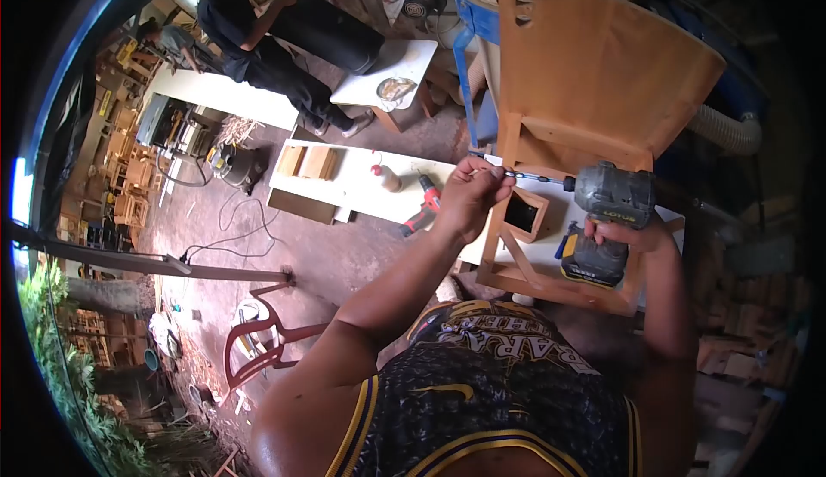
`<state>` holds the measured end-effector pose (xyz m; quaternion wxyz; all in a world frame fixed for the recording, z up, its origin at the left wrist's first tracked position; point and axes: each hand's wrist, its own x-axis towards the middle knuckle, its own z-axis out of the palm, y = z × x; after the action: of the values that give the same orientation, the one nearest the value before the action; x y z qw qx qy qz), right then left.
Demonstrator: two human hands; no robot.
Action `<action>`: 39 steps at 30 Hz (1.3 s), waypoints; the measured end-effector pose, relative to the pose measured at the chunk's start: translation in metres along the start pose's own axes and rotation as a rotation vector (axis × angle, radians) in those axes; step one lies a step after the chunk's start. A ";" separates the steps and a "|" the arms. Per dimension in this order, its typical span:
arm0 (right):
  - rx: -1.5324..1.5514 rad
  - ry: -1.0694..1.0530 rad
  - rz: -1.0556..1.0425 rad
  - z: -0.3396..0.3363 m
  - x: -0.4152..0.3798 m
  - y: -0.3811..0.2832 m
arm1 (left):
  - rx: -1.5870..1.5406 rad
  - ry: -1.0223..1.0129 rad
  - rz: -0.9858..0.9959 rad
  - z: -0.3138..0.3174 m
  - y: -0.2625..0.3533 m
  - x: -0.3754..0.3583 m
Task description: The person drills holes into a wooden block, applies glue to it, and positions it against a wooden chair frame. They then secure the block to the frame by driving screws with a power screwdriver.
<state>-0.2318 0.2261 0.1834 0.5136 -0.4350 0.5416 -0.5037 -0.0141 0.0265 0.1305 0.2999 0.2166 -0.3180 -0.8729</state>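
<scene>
A dark cordless drill [613, 197] points leftward, its handle wrapped by my right hand [626, 233]. From its chuck a long bit [540, 179] reaches to my left hand [480, 191], whose fingers pinch together at the far end of the bit. Whether those fingertips hold the tip or a small fastener is too small to tell. Under and behind the tool stands a wooden frame [564, 293] with a tall wooden panel [602, 55]. A small open wooden box [525, 215] sits within the frame, just below the bit.
Left of the frame, a low white bench [344, 186] bears a red drill [423, 206], a bottle [386, 178] and wood blocks [308, 162]. Two people stand at the upper left near a white table [404, 62]. A red chair [258, 339] and a vacuum [234, 166] are on the left.
</scene>
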 end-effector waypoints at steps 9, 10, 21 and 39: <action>0.215 0.158 0.085 -0.038 0.022 0.045 | 0.154 -0.091 -0.089 -0.024 -0.012 0.034; 0.165 0.208 0.088 -0.046 0.030 0.054 | 0.246 -0.075 -0.071 -0.026 -0.014 0.035; 0.102 0.112 0.186 -0.100 0.072 0.115 | 1.421 0.133 0.199 -0.006 -0.043 0.019; 0.155 0.033 0.146 -0.105 0.084 0.111 | 1.690 0.023 0.535 0.002 -0.030 0.005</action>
<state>-0.3390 0.1667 0.0595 0.5719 -0.3451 0.5396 -0.5126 -0.0305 0.0425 0.1103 0.2368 0.2930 -0.8934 -0.2448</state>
